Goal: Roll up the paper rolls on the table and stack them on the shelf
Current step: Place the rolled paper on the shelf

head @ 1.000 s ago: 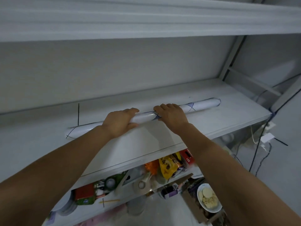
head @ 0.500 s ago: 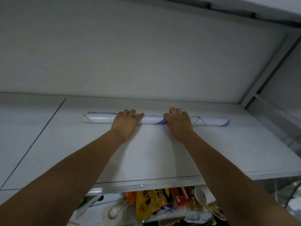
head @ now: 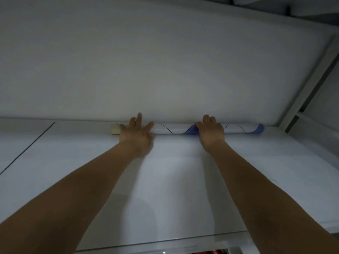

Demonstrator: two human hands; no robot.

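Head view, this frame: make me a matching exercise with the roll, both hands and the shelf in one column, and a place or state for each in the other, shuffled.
Column one:
1. roll
2. left hand
3. right hand
4. shelf

Column two:
A. fingers curled over the roll
B. lies lengthwise at the foot of the wall
C. fingers straight and spread
D. white surface under both forearms

Pairs: 1-B, 2-C, 3-A, 4-D

Dim, even lighting with soft arm shadows on the shelf in front of the paper roll; left hand motion-blurred, frame edges bowed.
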